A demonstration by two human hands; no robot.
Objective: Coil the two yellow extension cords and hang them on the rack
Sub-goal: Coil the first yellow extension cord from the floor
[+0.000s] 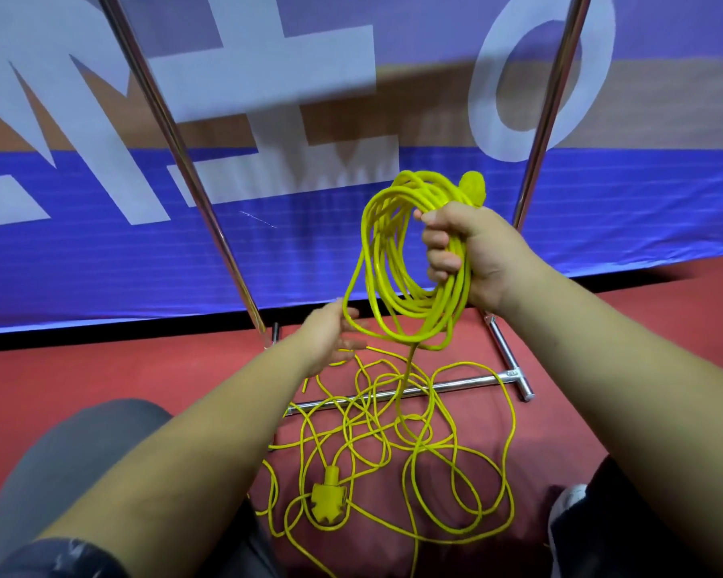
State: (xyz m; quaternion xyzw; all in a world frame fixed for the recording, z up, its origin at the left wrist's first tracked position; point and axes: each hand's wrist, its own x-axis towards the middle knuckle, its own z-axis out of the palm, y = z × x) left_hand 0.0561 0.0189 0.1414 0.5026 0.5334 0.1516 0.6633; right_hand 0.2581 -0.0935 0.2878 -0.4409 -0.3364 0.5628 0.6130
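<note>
Saw polished, mirror-bright metal tubing on the rack (205, 210). Noted smooth, faintly glossy yellow plastic sheathing on the coiled cord (374, 260) and the loose cord (447, 415), plus a duller moulded plastic socket block (326, 500). Found finely ribbed, slightly sheeny fabric on the banner (101, 252), a matt red floor (101, 377), soft grey cloth on the trousers (80, 452).

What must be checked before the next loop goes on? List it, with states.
1. Right hand grips the coil: ok.
2. Left hand holds the next strand: not ok, open beside it.
3. Loose cord on the floor untangled: not ok, loops overlap.
4. Loose cord clear of the rack's base bar: not ok, crosses it.
5. Socket end free of the loops: cannot tell.
</note>
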